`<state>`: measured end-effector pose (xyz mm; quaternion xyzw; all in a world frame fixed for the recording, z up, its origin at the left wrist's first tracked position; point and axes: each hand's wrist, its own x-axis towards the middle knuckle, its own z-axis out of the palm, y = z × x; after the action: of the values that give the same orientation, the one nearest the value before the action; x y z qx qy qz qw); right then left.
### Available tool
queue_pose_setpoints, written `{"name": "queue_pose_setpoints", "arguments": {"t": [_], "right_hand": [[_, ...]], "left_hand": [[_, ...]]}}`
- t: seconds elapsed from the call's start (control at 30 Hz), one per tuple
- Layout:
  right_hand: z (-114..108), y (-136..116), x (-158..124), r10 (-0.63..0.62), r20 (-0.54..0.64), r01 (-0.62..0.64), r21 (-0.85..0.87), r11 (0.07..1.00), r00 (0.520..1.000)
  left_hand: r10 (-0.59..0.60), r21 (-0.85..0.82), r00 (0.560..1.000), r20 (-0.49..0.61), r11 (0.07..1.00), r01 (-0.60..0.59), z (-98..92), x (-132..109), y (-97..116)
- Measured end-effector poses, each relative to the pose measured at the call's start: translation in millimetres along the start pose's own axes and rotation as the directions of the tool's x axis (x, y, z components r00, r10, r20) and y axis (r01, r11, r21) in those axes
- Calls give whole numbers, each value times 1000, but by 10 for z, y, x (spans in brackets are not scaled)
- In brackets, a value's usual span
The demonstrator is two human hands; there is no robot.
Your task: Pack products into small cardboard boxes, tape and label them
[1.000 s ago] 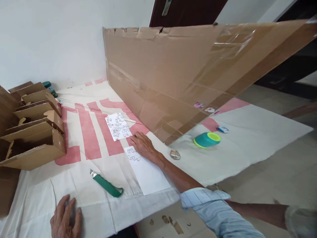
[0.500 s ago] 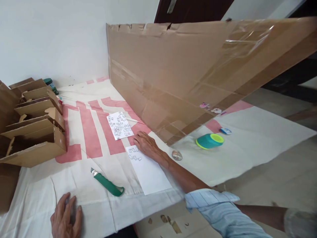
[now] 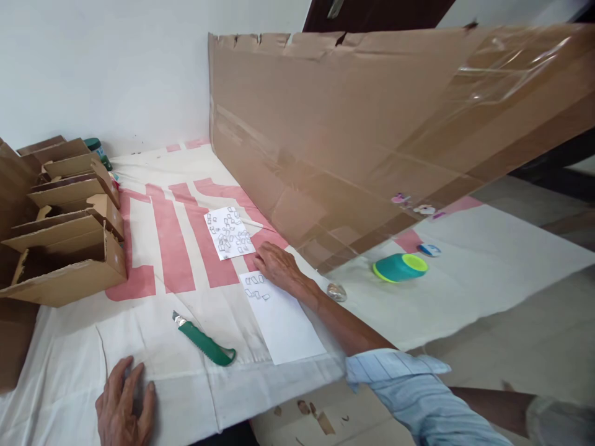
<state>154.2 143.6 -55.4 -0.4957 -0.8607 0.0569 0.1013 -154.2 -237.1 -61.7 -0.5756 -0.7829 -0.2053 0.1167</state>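
My left hand (image 3: 124, 402) rests on the white and red cloth near the front edge, fingers spread, holding nothing. Beyond it to the right lies a green utility knife (image 3: 204, 342), its blade end toward the upper left. My right hand (image 3: 280, 267) rests at the upper right edge of a white sheet (image 3: 288, 328) with small box-like outlines drawn near its top. Its fingers are bent and close together; whatever lies under them is hidden. Just past those fingertips sits a smaller paper (image 3: 229, 232) covered with similar outlines.
Open cardboard boxes (image 3: 69, 260) line the left side. A big cardboard panel (image 3: 325, 124) stands slanted across the back. Right of my forearm are a teal and yellow cup (image 3: 400, 267) on its side, a small clear-wrapped item (image 3: 336, 292) and a blue-white round object (image 3: 429, 249).
The whole view has shifted slightly, with most things appearing a little farther right. Both hands stay in the same places on the cloth and paper.
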Motion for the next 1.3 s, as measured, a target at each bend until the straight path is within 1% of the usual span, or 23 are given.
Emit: {"name": "queue_pose_setpoints", "arguments": {"t": [0.17,0.23,0.3,0.37,0.47,0.6,0.8,1.03,1.3], "right_hand": [[-4,-27,-1,20,-10,-20,0,1000,1000],[-14,-63,-13,7,-20,-7,5,1000,1000],[-23,-118,-27,-49,-50,50,18,999,998],[-22,-183,-36,-133,-81,136,34,990,988],[6,-277,-30,-201,-76,205,42,978,977],[56,-334,2,-207,-44,208,31,978,977],[69,-301,-5,-203,-35,204,30,979,979],[28,-306,-9,-193,-30,194,38,980,981],[19,-415,40,-197,-25,198,50,979,980]], "left_hand": [[24,9,1000,-13,1000,-24,-15,40,31],[37,20,999,-13,999,-36,-22,54,39],[47,20,999,-16,999,-47,-29,59,44],[49,13,999,-21,999,-48,-30,53,44],[37,8,999,-15,999,-37,-23,36,34],[24,1,1000,-8,1000,-24,-9,25,21],[-33,-34,999,2,999,33,-2,14,20],[21,-19,999,-29,1000,-22,-13,31,35],[5,-20,1000,-24,1000,-6,-4,7,18]]}}
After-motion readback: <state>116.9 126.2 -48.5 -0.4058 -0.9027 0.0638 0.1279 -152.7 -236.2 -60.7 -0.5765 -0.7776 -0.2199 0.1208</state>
